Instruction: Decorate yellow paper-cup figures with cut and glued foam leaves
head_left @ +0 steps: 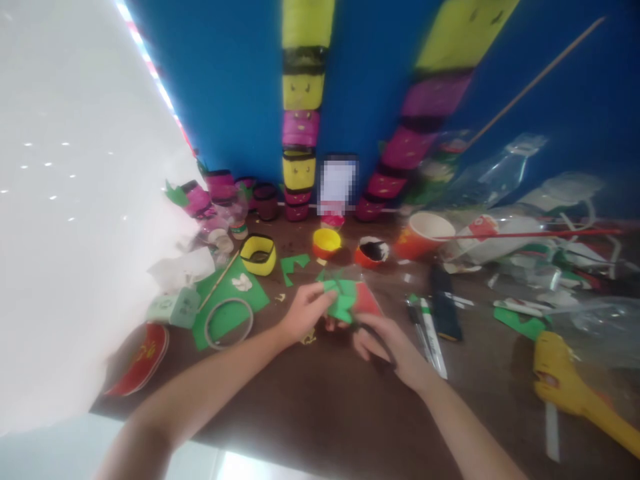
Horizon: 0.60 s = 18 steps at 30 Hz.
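Pinching the green cutout (344, 308), the left hand (303, 313) is over the table (300, 413), in from its front edge; the right hand (401, 350) grips dark scissors (380, 341). A slip so near could nick the left hand.

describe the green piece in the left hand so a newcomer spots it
Find the brown table before the blue wall. Near its middle, the left hand holds the green piece beside a red piece. Unlike the green sheet and scrap lying to its left, it is held.
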Each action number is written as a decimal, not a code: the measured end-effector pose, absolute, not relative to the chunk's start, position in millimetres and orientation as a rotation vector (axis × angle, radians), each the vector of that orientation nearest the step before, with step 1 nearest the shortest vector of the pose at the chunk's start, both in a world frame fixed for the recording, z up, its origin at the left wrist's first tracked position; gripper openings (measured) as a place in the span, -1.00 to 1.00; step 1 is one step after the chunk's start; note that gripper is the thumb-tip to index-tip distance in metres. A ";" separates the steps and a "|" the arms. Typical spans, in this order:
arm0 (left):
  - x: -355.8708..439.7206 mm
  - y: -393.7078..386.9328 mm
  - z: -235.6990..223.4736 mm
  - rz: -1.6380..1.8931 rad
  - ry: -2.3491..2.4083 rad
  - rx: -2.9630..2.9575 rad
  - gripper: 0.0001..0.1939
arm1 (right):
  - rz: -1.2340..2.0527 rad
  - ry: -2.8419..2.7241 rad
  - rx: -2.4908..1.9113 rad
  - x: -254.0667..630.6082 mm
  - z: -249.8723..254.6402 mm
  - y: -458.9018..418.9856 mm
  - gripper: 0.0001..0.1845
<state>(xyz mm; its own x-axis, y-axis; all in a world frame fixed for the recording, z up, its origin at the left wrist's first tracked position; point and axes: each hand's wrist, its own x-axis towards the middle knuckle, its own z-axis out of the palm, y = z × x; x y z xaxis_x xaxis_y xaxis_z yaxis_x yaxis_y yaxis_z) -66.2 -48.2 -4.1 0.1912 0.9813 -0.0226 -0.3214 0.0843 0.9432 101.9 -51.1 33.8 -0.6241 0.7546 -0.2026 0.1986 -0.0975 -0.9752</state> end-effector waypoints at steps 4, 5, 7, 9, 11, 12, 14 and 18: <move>-66.1 -48.8 -2.6 1.189 0.885 1.020 -0.63 | 1.765 -1.740 -1.047 100.0 34.7 -52.7 -0.48; -66.1 -49.0 -2.1 1.190 0.889 1.028 -0.62 | 1.767 -1.734 -1.049 99.8 34.3 -52.7 -0.48; -66.1 -49.4 -0.6 1.195 0.892 1.042 -0.62 | 1.779 -1.717 -1.061 99.5 33.2 -52.4 -0.47; -66.2 -50.0 1.0 1.196 0.904 1.051 -0.62 | 1.796 -1.697 -1.072 99.4 31.8 -52.2 -0.47; -66.3 -50.5 2.4 1.194 0.920 1.062 -0.62 | 1.800 -1.685 -1.074 99.4 30.0 -52.1 -0.48; -66.4 -50.8 2.6 1.191 0.926 1.069 -0.62 | 1.799 -1.683 -1.071 99.4 29.2 -52.2 -0.49; -66.6 -51.0 2.2 1.190 0.943 1.088 -0.62 | 1.786 -1.699 -1.071 99.2 28.2 -52.4 -0.49; -67.1 -51.0 -1.7 1.188 1.000 1.150 -0.60 | 1.736 -1.762 -1.054 98.5 30.1 -52.9 -0.44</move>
<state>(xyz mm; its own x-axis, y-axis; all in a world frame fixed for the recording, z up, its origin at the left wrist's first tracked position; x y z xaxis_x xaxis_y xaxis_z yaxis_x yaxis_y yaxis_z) -67.1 -51.0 -1.7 0.1261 0.9920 0.0109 -0.1584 0.0093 0.9873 98.5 -52.9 30.1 -0.6071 0.7705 -0.1941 0.2056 -0.0836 -0.9751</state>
